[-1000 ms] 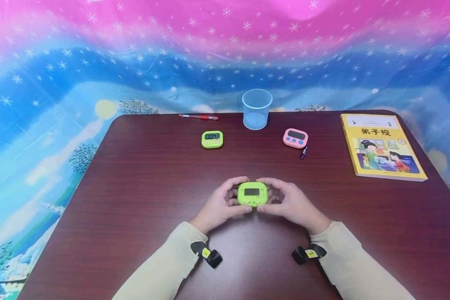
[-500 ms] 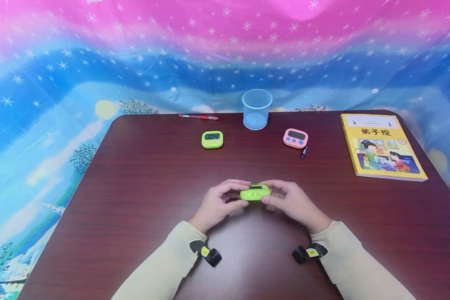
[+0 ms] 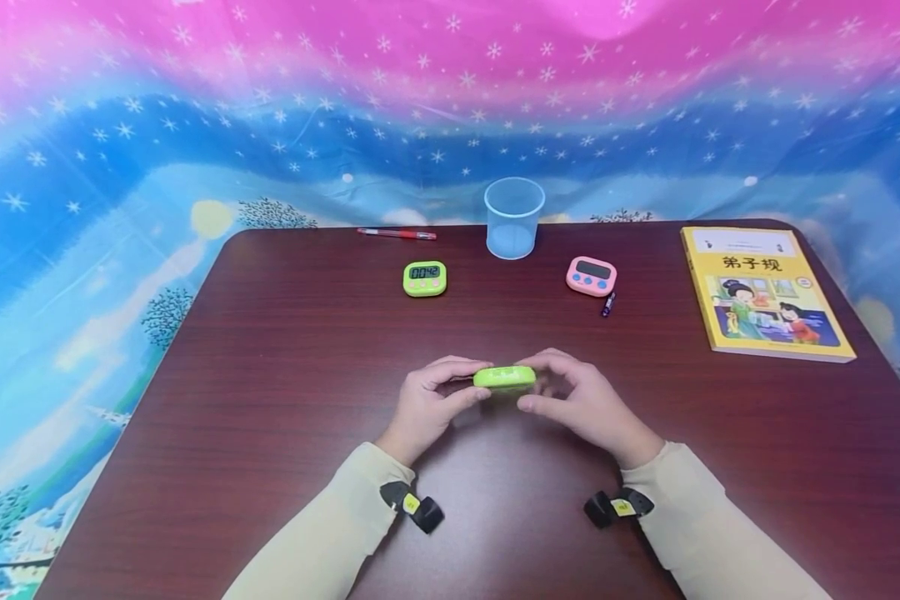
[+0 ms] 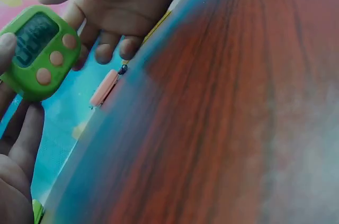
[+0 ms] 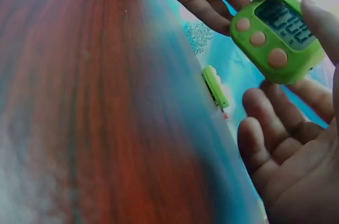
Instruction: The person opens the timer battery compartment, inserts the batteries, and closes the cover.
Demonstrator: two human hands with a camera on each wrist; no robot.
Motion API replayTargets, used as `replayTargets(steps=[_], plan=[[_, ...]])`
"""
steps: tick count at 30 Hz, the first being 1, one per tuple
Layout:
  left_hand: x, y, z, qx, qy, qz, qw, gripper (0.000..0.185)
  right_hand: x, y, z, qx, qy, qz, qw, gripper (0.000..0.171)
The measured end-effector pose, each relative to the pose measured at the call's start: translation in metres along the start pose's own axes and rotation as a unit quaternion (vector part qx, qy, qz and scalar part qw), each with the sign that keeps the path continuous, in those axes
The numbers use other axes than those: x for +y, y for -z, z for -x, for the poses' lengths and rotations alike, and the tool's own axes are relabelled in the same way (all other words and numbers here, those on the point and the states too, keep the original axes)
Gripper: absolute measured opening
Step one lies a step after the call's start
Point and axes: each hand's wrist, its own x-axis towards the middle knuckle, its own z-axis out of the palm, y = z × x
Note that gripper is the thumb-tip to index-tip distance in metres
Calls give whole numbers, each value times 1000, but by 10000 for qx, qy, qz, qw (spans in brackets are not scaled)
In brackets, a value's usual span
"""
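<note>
A green digital timer [image 3: 504, 377] is held up over the table between the two hands, its narrow edge toward the head camera. My left hand [image 3: 426, 408] pinches its left end, thumb on the near side and fingers behind. At the other end, my right hand [image 3: 585, 404] has its fingers reaching behind the timer's corner, while its thumb stands apart below. Both wrist views show the timer's front: a lit display [image 5: 286, 23] with digits and a row of three peach buttons [image 4: 56, 57]. The right hand's lower fingers [image 4: 108, 46] hang loosely.
Behind the hands lie another green timer [image 3: 424, 290], showing digits, and a pink timer [image 3: 591, 283] with a small dark cylinder [image 3: 608, 305] beside it. A red pen [image 3: 397, 234], a clear cup [image 3: 512, 237] and a yellow book [image 3: 765, 292] are along the back of the brown table [image 3: 285, 375].
The held timer has turned from its face with a dark window toward edge-on and shifted slightly left. The right thumb has come off it. The other green timer's digits went from 41 to 42.
</note>
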Motion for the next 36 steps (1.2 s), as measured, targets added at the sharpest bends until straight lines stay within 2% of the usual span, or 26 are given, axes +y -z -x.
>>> replayTargets(steps=[6, 9, 15, 21, 24, 27, 31, 36], plan=[[-1, 2, 0, 53, 304, 75, 9995, 29, -9, -3, 2, 228, 266, 427, 9985, 68], [-2, 2, 0, 61, 598, 296, 9978, 27, -12, -5, 3, 201, 385, 547, 9976, 77], [-4, 2, 0, 125, 1250, 946, 9876, 25, -17, -7, 4, 121, 593, 722, 9956, 74], [-5, 2, -1, 174, 1551, 1179, 9807, 26, -18, -8, 4, 111, 583, 988, 9933, 77], [-5, 2, -1, 198, 1561, 1230, 9799, 27, -16, -8, 4, 106, 502, 931, 9943, 77], [-5, 2, -1, 168, 1434, 1137, 9830, 28, -13, -8, 3, 143, 348, 740, 9965, 76], [-3, 2, -1, 119, 1215, 681, 9902, 33, -8, -7, 3, 258, 123, 536, 9982, 76], [-2, 3, -2, -12, 1016, 350, 9942, 47, -3, -6, 1, 346, -39, 233, 9991, 77]])
